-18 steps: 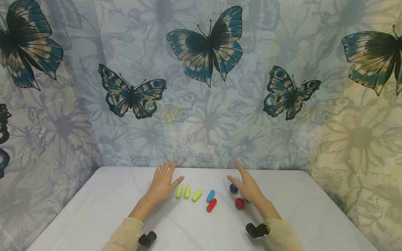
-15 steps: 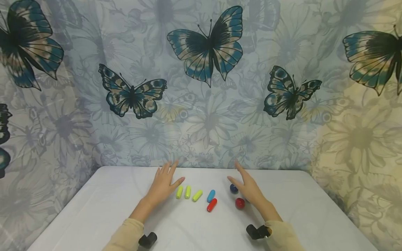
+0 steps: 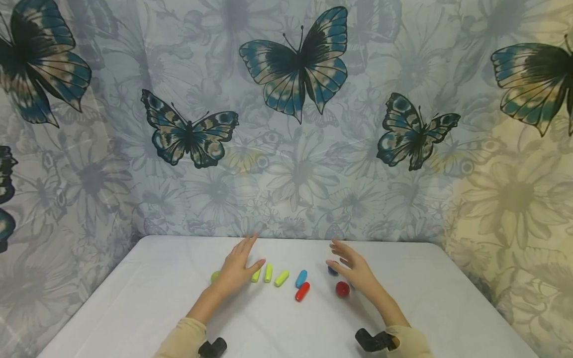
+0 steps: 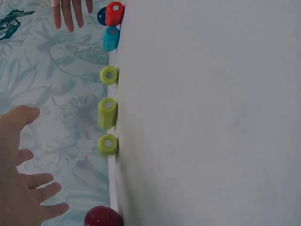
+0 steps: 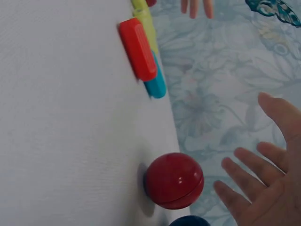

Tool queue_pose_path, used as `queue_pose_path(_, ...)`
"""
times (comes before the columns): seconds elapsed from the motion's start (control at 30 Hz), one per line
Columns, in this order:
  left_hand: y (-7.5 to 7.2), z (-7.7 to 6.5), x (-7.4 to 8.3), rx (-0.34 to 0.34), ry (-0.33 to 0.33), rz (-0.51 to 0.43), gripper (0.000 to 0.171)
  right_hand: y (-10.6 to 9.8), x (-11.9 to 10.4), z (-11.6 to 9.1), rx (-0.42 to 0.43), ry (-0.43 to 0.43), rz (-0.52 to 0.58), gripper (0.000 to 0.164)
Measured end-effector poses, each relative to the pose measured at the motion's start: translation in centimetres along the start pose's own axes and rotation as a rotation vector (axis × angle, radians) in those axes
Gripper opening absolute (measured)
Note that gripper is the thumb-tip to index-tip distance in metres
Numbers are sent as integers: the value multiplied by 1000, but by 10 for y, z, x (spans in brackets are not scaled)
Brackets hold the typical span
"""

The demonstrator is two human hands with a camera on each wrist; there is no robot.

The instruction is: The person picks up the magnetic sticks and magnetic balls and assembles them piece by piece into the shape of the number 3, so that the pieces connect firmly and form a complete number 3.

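Observation:
My left hand [image 3: 235, 268] hovers over the left side of the table, fingers spread and holding nothing. Beside its thumb lie short yellow-green capsule-shaped pieces [image 3: 268, 273], one partly covered by the hand. A green ball [image 3: 215, 276] peeks out at its wrist side, and the left wrist view shows a dark red ball [image 4: 101, 217] below the fingers. To the right, my right hand [image 3: 358, 271] is held above a dark blue ball [image 3: 333, 271] and a red ball [image 3: 342, 289], its fingers loosely bent around nothing. Between the hands rest a blue piece [image 3: 301, 278] and a red piece [image 3: 302, 292].
A white-covered table [image 3: 277, 328] reaches back to a hanging cloth [image 3: 300, 199] printed with flowers and butterflies. Black wrist-worn devices [image 3: 375, 340] sit at both sleeves.
My left hand has shifted slightly right and turned, uncovering the green ball. The fingers of my right hand have dipped and bent more. The pieces on the table stay in place.

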State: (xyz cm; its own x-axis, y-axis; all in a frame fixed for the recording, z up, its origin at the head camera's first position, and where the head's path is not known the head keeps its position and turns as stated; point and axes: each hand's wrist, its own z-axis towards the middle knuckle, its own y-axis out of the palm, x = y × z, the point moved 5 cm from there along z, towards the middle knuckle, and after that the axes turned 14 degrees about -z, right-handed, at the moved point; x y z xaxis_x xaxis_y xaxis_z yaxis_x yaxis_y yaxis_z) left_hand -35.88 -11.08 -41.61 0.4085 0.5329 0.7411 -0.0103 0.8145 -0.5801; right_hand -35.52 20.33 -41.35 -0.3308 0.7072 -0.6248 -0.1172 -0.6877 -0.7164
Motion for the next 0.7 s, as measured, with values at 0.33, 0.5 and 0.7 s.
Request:
queue_pose_path(0.33, 8, -5, 9, -33, 11, -188, 71, 0, 2, -14, -85, -34, 84, 48)
queue_pose_path(0.5, 13, -6, 15, -23, 22, -224, 66, 0, 3, -17, -124, -47, 78, 47)
queue_pose_path(0.7, 23, -8, 17, -46, 37, -216, 67, 3, 9, -18, -200, -94, 96, 44)
